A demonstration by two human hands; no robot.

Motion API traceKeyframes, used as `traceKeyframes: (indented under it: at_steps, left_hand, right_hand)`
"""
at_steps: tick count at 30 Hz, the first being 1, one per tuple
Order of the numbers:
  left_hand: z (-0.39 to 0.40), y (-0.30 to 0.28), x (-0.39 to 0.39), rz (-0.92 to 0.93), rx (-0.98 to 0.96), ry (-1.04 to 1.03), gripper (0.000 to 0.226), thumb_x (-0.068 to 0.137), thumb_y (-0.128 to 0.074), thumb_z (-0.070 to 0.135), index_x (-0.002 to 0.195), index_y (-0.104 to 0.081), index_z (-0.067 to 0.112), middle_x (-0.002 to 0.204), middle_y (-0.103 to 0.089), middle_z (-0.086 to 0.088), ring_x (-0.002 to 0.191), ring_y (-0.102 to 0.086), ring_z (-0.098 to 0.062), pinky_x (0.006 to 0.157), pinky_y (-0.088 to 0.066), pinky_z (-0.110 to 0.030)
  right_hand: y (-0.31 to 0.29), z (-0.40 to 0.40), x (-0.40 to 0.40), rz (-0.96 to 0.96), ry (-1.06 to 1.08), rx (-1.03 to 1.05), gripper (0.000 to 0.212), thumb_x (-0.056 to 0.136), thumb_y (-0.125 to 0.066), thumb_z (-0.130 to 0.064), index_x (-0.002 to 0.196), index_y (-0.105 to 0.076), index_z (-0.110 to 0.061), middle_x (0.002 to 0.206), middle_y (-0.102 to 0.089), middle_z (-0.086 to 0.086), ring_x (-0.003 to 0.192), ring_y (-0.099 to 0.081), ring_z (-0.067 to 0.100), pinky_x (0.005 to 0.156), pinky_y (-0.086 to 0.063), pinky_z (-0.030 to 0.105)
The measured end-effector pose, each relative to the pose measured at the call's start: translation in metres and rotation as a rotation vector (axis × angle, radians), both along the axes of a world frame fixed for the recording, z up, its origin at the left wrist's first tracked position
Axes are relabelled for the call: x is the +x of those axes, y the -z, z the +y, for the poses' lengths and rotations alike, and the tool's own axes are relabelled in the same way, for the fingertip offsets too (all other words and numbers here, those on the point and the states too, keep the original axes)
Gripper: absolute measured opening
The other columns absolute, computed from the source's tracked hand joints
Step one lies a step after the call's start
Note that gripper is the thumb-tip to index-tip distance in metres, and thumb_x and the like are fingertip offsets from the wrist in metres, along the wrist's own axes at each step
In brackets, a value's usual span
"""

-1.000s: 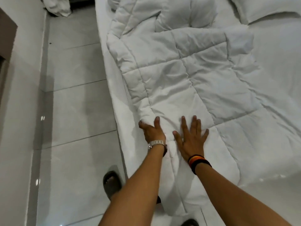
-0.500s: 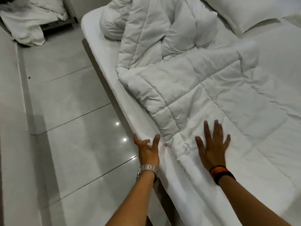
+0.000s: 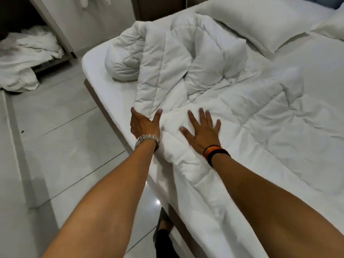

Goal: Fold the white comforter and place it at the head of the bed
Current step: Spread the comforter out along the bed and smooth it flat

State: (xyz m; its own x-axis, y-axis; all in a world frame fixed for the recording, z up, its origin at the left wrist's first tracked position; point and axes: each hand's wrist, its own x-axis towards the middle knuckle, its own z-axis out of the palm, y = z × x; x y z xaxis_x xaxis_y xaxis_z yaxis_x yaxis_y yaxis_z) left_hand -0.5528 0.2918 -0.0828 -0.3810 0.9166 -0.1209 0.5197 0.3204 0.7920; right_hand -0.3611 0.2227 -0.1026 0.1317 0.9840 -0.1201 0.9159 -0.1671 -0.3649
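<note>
The white quilted comforter (image 3: 251,123) lies spread over the bed (image 3: 104,77), with a crumpled bunch of it heaped near the head end. My left hand (image 3: 143,125), wearing a metal watch, rests at the comforter's left edge, thumb and fingers apart against the fold. Flat on top of the comforter, just to the right, lies my right hand (image 3: 202,131) with fingers spread and striped bands at the wrist. Neither hand has cloth pinched in it.
A white pillow (image 3: 260,21) lies at the head of the bed, and a rolled bolster (image 3: 121,66) sits at the near corner. Crumpled white linen (image 3: 24,58) lies on the tiled floor (image 3: 65,146) at the left. My sandalled foot (image 3: 163,231) stands by the bed's side.
Both hands have slid along the comforter's edge toward the head of the bed, and my view has lifted to show the pillow and the heaped part.
</note>
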Motion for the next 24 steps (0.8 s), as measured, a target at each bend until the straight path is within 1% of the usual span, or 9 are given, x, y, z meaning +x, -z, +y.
traceKeyframes:
  at_steps: [4,7,9,11,15,17,20,22,24]
  left_hand:
    - [0.103,0.012,0.006,0.103,-0.115,0.084,0.160,0.051,-0.090,0.075,0.166,0.003,0.015,0.173,-0.016,-0.015,0.162,-0.009,-0.032,0.129,-0.002,-0.055]
    - [0.154,0.024,0.015,0.031,-0.229,0.184,0.160,0.046,-0.096,0.068,0.165,-0.001,0.016,0.156,-0.047,-0.016,0.145,-0.047,-0.035,0.121,-0.033,-0.049]
    - [0.166,0.027,0.015,0.030,-0.288,0.271,0.124,0.050,-0.098,0.061,0.149,-0.041,0.012,0.138,-0.064,-0.013,0.124,-0.065,-0.034,0.097,-0.054,-0.040]
    - [0.183,0.023,0.005,0.015,-0.238,0.297,0.084,0.059,-0.096,0.057,0.123,-0.068,0.011,0.126,-0.073,-0.012,0.113,-0.071,-0.031,0.090,-0.059,-0.038]
    - [0.237,-0.005,-0.063,-0.271,0.237,0.207,0.046,0.059,-0.097,0.046,0.088,-0.079,0.015,0.097,-0.081,0.006,0.080,-0.070,-0.001,0.073,-0.060,-0.030]
    - [0.251,-0.002,-0.110,-0.422,0.331,0.174,0.038,0.061,-0.100,0.037,0.086,-0.080,0.017,0.093,-0.081,0.013,0.078,-0.070,0.003,0.072,-0.060,-0.023]
    - [0.229,0.026,-0.166,-0.409,0.012,0.182,0.056,0.057,-0.098,0.049,0.101,-0.080,0.021,0.102,-0.082,0.005,0.085,-0.074,-0.007,0.080,-0.065,-0.032]
    - [0.223,0.036,-0.193,-0.384,-0.282,0.260,0.096,0.038,-0.096,0.066,0.120,-0.072,0.022,0.114,-0.078,0.002,0.096,-0.075,-0.015,0.082,-0.062,-0.031]
    - [0.234,0.036,-0.207,-0.387,-0.439,0.295,0.140,0.031,-0.092,0.076,0.150,-0.045,0.019,0.129,-0.061,0.006,0.111,-0.064,-0.018,0.092,-0.052,-0.031]
  right_hand:
    - [0.054,-0.008,-0.015,-0.074,0.006,-0.092,0.081,0.095,-0.017,-0.080,0.165,0.004,-0.045,0.174,0.020,-0.002,0.160,0.017,0.022,0.123,-0.003,0.064]
    - [0.071,-0.006,-0.024,-0.134,0.037,-0.136,0.083,0.094,-0.010,-0.081,0.164,0.012,-0.042,0.171,0.028,0.001,0.158,0.025,0.024,0.123,0.000,0.065]
    - [0.070,0.000,-0.029,-0.143,0.061,-0.139,0.083,0.094,-0.010,-0.081,0.163,0.013,-0.042,0.171,0.028,0.002,0.158,0.025,0.024,0.123,0.002,0.065]
    - [0.065,0.010,-0.035,-0.113,0.106,-0.125,0.082,0.095,-0.014,-0.080,0.163,0.013,-0.043,0.171,0.029,0.001,0.158,0.025,0.024,0.123,0.002,0.066]
    - [0.063,0.034,-0.074,0.067,0.243,-0.036,0.085,0.094,-0.024,-0.084,0.163,0.009,-0.048,0.171,0.030,0.000,0.157,0.028,0.025,0.122,0.010,0.061]
    - [0.067,0.039,-0.099,0.045,0.245,-0.116,0.087,0.092,-0.016,-0.087,0.163,0.014,-0.046,0.169,0.034,0.001,0.157,0.026,0.026,0.123,0.010,0.061]
    - [0.065,0.039,-0.122,-0.090,0.263,-0.374,0.090,0.087,0.001,-0.085,0.163,0.017,-0.040,0.169,0.034,0.005,0.158,0.023,0.027,0.123,0.007,0.065]
    - [0.047,0.064,-0.137,0.025,0.436,-0.315,0.094,0.089,-0.011,-0.082,0.167,-0.014,-0.031,0.175,0.008,0.010,0.161,0.010,0.027,0.124,0.005,0.061]
    - [0.021,0.100,-0.149,0.100,0.623,-0.032,0.078,0.099,-0.026,-0.073,0.144,-0.057,-0.017,0.164,-0.034,0.017,0.157,-0.021,0.033,0.124,-0.008,0.063]
